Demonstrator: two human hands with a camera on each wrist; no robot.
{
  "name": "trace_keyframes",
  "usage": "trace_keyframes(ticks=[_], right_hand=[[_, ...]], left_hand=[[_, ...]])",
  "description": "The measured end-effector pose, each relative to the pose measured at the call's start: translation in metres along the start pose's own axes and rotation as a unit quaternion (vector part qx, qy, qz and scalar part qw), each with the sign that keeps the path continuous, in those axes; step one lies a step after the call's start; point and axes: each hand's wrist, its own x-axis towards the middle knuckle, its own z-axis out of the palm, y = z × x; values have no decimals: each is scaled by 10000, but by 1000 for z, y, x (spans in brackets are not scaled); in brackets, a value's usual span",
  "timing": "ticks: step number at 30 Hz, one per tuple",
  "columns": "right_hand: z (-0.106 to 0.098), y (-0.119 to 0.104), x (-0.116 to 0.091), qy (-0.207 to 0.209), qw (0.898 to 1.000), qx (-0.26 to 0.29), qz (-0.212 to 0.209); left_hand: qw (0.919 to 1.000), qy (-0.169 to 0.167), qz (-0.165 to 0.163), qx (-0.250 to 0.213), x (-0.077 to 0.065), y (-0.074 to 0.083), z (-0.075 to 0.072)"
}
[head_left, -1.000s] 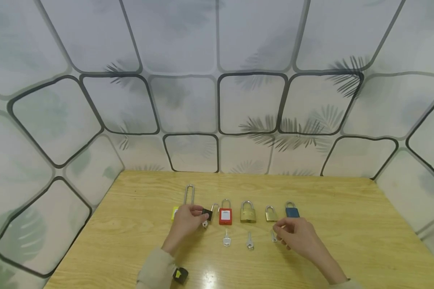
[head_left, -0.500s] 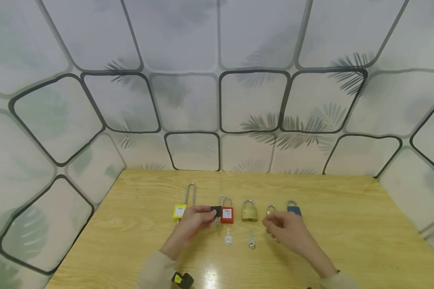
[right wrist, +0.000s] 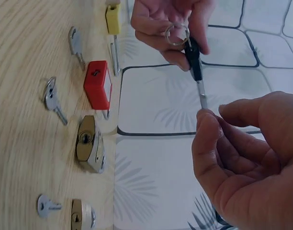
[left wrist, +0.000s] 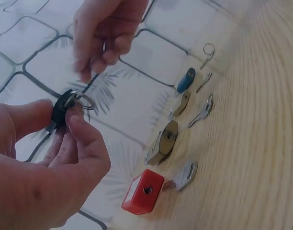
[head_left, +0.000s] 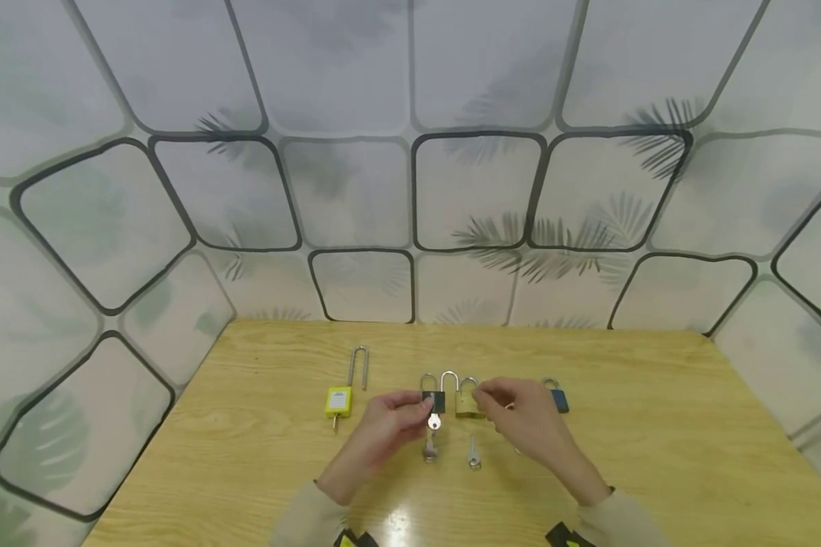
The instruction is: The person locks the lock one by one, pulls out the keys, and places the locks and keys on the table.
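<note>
My left hand (head_left: pixel 393 422) holds a black padlock (head_left: pixel 434 401) between thumb and fingers, above the table. Its shackle (head_left: pixel 449 377) is swung out to the right, and a key (head_left: pixel 435 422) with a ring sits in its keyhole. My right hand (head_left: pixel 520 414) is just right of the shackle, its fingers loosely bent. In the right wrist view, the thumb and index fingertips (right wrist: pixel 208 118) are close to the shackle's free end with a small gap between them. A red padlock (left wrist: pixel 144 191) stands behind, mostly covered in the head view.
The row also has a yellow padlock (head_left: pixel 338 400) with a key in it, a large brass padlock (head_left: pixel 468 404), a small brass padlock (left wrist: pixel 181 104) and a blue padlock (head_left: pixel 559 400). Loose keys (head_left: pixel 474 456) lie in front. A patterned wall (head_left: pixel 356 285) borders the table (head_left: pixel 246 456).
My left hand has carried the black padlock rightward, from beside the yellow padlock to in front of the red one. My right hand has moved left, from the small brass padlock's key toward the shackle.
</note>
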Motion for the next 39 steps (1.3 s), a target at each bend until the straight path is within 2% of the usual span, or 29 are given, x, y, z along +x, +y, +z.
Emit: trace_keyframes(ticks=[4, 10, 19, 25, 29, 35, 39], right_hand=[[3, -7, 5, 144, 9998, -18, 153], [6, -11, 7, 98, 9993, 98, 342], [6, -7, 3, 94, 9993, 215, 276], [6, -10, 2, -95, 9986, 313, 422], [6, -13, 2, -269, 9965, 563, 551], [8, -17, 2, -300, 9976, 507, 368], [9, -17, 2, -147, 9993, 334, -20]], left_hand=[[9999, -113, -53, 7, -3, 1, 6], [9997, -157, -77, 152, -7, 0, 11], [9989, -303, 44, 354, -9, -3, 18], [9982, -416, 112, 412, -7, -5, 23], [9968, -463, 168, 624, -7, -8, 24], [9939, -416, 195, 1002, -8, -11, 27], [9942, -343, 249, 987, -8, -12, 26]])
